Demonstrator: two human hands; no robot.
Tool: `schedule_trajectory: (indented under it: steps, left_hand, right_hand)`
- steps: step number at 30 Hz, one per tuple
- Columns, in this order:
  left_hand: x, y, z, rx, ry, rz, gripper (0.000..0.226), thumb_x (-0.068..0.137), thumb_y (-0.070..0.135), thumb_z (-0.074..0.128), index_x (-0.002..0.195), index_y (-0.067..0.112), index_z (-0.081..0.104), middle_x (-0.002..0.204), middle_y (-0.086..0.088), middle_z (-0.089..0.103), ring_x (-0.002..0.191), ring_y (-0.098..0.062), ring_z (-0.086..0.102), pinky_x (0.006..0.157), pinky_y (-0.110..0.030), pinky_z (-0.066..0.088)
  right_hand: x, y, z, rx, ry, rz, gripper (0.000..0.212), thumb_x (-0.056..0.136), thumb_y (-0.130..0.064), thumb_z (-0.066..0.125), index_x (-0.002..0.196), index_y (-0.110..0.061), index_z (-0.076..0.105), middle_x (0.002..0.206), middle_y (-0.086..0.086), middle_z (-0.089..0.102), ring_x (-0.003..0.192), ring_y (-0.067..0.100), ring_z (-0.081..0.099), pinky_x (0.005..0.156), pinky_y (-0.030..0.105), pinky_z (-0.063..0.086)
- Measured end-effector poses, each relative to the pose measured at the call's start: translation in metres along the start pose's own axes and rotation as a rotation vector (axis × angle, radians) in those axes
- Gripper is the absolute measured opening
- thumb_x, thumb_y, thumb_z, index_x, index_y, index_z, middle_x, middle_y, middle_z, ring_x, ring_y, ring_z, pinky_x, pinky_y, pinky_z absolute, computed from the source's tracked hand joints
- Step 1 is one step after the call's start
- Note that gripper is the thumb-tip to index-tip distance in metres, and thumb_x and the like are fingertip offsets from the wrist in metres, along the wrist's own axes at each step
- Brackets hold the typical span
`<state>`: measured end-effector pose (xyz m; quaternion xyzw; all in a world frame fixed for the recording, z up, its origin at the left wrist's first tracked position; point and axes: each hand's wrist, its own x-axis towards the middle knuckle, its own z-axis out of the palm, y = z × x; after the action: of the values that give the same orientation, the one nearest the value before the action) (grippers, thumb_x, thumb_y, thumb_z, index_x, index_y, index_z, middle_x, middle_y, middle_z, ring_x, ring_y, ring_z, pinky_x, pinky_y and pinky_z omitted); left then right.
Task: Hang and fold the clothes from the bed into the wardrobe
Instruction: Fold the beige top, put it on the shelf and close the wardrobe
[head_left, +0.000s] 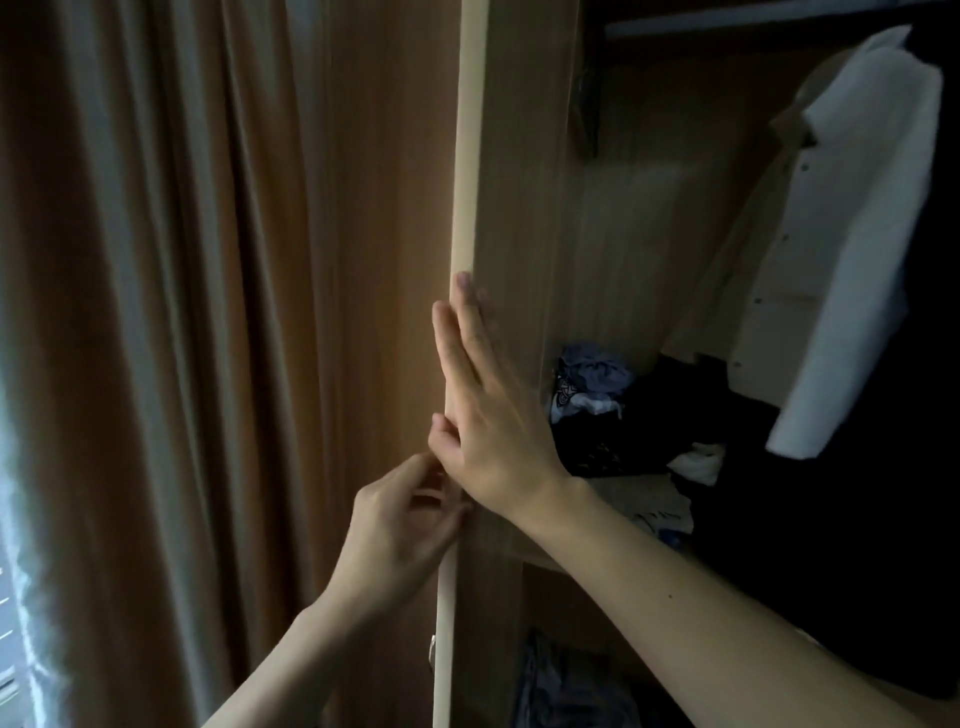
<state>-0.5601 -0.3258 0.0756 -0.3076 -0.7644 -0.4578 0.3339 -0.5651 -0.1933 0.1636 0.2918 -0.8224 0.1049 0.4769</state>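
The wardrobe door (470, 156) stands open edge-on in the middle of the head view. My right hand (488, 410) lies flat with fingers spread against the door's inner face near its edge. My left hand (400, 525) is below it on the outer side, with fingers curled at the door's edge; whether it grips the edge I cannot tell. Inside the wardrobe a white shirt (852, 234) hangs at the right beside dark garments (883, 519). A heap of crumpled clothes (613, 410) lies on a shelf.
Brown and grey curtains (171, 312) hang at the left, with window light at the far left edge. A wooden shelf (540, 551) crosses the wardrobe below the heap. More dark cloth (561, 691) sits in the lower compartment.
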Motion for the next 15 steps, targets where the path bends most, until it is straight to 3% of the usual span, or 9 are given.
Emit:
schedule_trajectory:
  steps: [3,6,8,10,12,15]
  left_hand:
    - [0.0,0.002,0.015,-0.055,0.08,-0.016,0.019,0.085,0.016,0.075,0.103,0.015,0.069,0.092,0.009,0.071,0.085,-0.015,0.07,0.074,-0.035,0.06]
    - [-0.001,0.002,0.022,-0.063,0.078,-0.015,0.023,0.082,0.018,0.077,0.103,0.014,0.069,0.094,0.008,0.071,0.086,-0.014,0.07,0.075,-0.032,0.059]
    - [-0.001,0.003,0.027,-0.067,0.077,-0.014,0.024,0.081,0.017,0.079,0.102,0.014,0.069,0.093,0.007,0.071,0.086,-0.014,0.07,0.075,-0.03,0.059]
    - [-0.001,0.005,0.033,-0.067,0.079,-0.011,0.026,0.08,0.017,0.08,0.103,0.014,0.069,0.093,0.006,0.07,0.086,-0.014,0.07,0.075,-0.027,0.059]
    - [-0.002,0.008,0.038,-0.065,0.084,-0.003,0.029,0.079,0.016,0.081,0.105,0.014,0.068,0.093,0.006,0.069,0.087,-0.014,0.069,0.075,-0.024,0.058]
    - [-0.002,0.014,0.045,-0.074,0.086,0.013,0.034,0.077,0.017,0.082,0.107,0.017,0.067,0.094,0.006,0.067,0.087,-0.011,0.068,0.074,-0.018,0.056]
  right_hand:
    - [-0.003,0.006,-0.008,0.042,0.003,-0.024,0.092,0.085,-0.008,0.066,0.155,-0.002,0.007,0.164,0.013,-0.007,0.152,0.023,-0.009,0.104,0.018,0.043]
    - [-0.008,0.015,-0.014,0.088,0.017,-0.03,0.09,0.084,-0.008,0.069,0.154,-0.001,0.014,0.164,0.016,-0.003,0.152,0.023,-0.004,0.103,0.015,0.039]
    - [-0.012,0.02,-0.015,0.118,0.026,-0.026,0.088,0.083,-0.008,0.069,0.154,-0.001,0.017,0.163,0.018,-0.003,0.151,0.025,0.011,0.101,0.009,0.036]
    - [-0.017,0.024,-0.018,0.13,0.031,-0.02,0.087,0.084,-0.011,0.069,0.154,-0.003,0.018,0.163,0.018,-0.005,0.143,0.026,0.034,0.088,0.0,0.032]
    - [-0.021,0.029,-0.022,0.132,0.043,-0.03,0.086,0.085,-0.013,0.069,0.154,-0.004,0.018,0.163,0.018,-0.004,0.142,0.027,0.036,0.088,0.005,0.037]
    - [-0.026,0.034,-0.03,0.129,0.056,-0.036,0.084,0.085,-0.012,0.07,0.153,-0.001,0.02,0.163,0.02,-0.002,0.151,0.022,0.015,0.091,0.024,0.052]
